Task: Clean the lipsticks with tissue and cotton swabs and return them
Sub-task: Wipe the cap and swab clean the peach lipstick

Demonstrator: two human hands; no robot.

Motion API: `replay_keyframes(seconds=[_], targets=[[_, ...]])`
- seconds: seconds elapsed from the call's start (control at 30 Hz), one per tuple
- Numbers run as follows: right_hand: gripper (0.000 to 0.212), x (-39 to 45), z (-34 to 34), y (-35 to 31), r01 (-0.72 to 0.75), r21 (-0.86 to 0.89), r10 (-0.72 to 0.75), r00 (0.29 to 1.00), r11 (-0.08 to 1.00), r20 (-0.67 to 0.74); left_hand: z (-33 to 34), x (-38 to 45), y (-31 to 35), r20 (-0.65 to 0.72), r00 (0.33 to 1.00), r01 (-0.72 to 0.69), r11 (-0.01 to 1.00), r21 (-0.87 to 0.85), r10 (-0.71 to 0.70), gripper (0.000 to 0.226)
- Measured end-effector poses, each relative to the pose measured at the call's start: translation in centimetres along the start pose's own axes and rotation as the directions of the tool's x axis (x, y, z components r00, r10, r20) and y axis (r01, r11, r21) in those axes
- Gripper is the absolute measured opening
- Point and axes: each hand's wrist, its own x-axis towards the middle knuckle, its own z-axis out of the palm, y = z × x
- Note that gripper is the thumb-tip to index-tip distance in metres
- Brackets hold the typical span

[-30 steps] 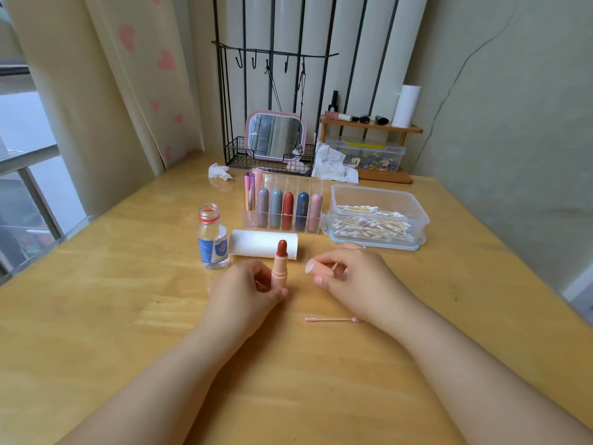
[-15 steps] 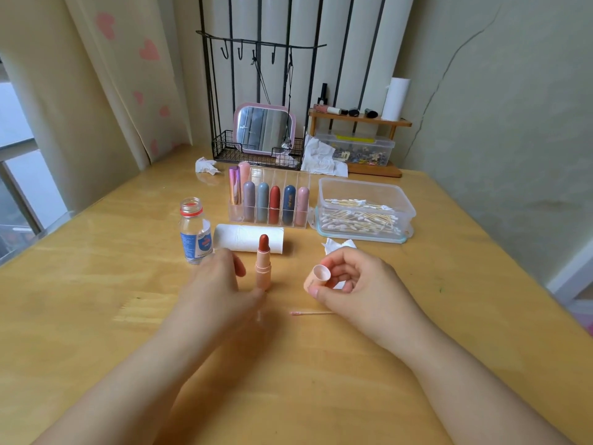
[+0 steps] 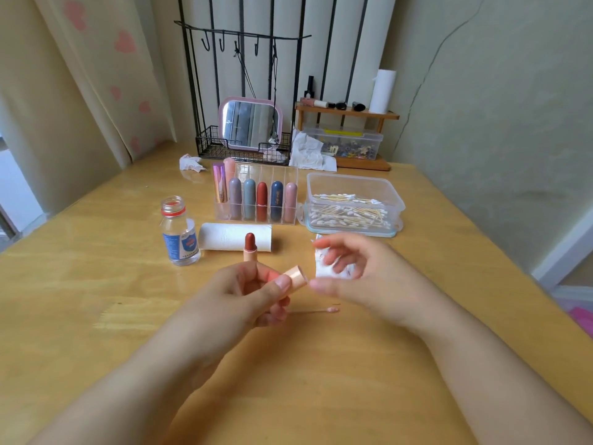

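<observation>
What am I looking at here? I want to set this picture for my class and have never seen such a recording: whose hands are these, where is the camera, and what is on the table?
There is no machine: a person wears a camera on the head, looking down at their own bare hands over a wooden table. The left hand holds a peach lipstick cap. The right hand holds a crumpled tissue. The open lipstick stands upright behind the hands, and a used cotton swab lies near them. Further back are a small bottle, a tissue roll, a clear organiser of lipsticks and a box of cotton swabs.
</observation>
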Motion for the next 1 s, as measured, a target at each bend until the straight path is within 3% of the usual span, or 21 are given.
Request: replay_keyframes(seconds=[0.07, 0.13, 0.23, 0.33, 0.4, 0.5, 0.6, 0.77, 0.87, 1.0], targets=[[0.034, 0.9, -1.3, 1.2, -0.180, -0.295, 0.087, 0.950, 0.939, -0.301, 0.1, 0.1, 0.1, -0.036, 0.999, 0.010, 1.000, -0.022, -0.011, 0.019], [0.037, 1.5, -1.3, 2.1, -0.371, -0.549, 0.129, 0.894, 0.749, -0.429, 0.3, 0.1, -0.1, -0.040, 0.999, 0.005, 1.000, -0.030, -0.007, 0.014], [0.034, 2.5, -0.1, 3.5, -0.428, -0.679, 0.204, 0.899, 0.596, -0.388, 0.3, 0.2, -0.4, -0.059, 0.998, -0.005, 1.000, 0.003, 0.005, 0.015], [0.015, 3.1, 0.5, 3.8, -0.386, -0.673, 0.151, 0.912, 0.631, -0.381, 0.2, 0.4, -0.6, -0.074, 0.997, -0.018, 0.999, 0.033, 0.020, 0.017], [0.013, 3.3, 0.2, 3.6, -0.369, -0.638, 0.095, 0.902, 0.676, -0.422, 0.0, 0.5, -0.6, -0.085, 0.996, -0.024, 0.999, 0.041, 0.028, 0.019], [0.031, 3.3, -0.1, 3.5, -0.391, -0.677, 0.061, 0.888, 0.624, -0.456, -0.1, 0.6, -0.6, -0.087, 0.995, -0.038, 0.998, 0.050, 0.043, 0.017], [0.043, 3.8, 0.2, 3.6, -0.408, -0.749, 0.169, 0.910, 0.522, -0.378, 0.1, 0.5, -0.8, -0.083, 0.995, -0.043, 0.997, 0.072, 0.049, 0.015], [0.014, 4.7, 0.4, 4.1, -0.419, -0.627, 0.247, 0.905, 0.657, -0.347, 0.2, 0.5, -0.8, -0.077, 0.996, -0.032, 0.995, 0.098, 0.040, 0.014], [0.015, 4.9, 0.1, 3.7, -0.373, -0.572, 0.185, 0.914, 0.730, -0.361, 0.3, 0.4, -0.7, -0.070, 0.997, -0.032, 0.994, 0.104, 0.039, 0.014], [0.015, 3.6, -0.6, 1.3, -0.141, -0.213, 0.060, 0.936, 0.967, -0.347, 0.3, 0.5, -0.4, -0.086, 0.996, -0.029, 0.999, 0.023, 0.031, 0.012]])
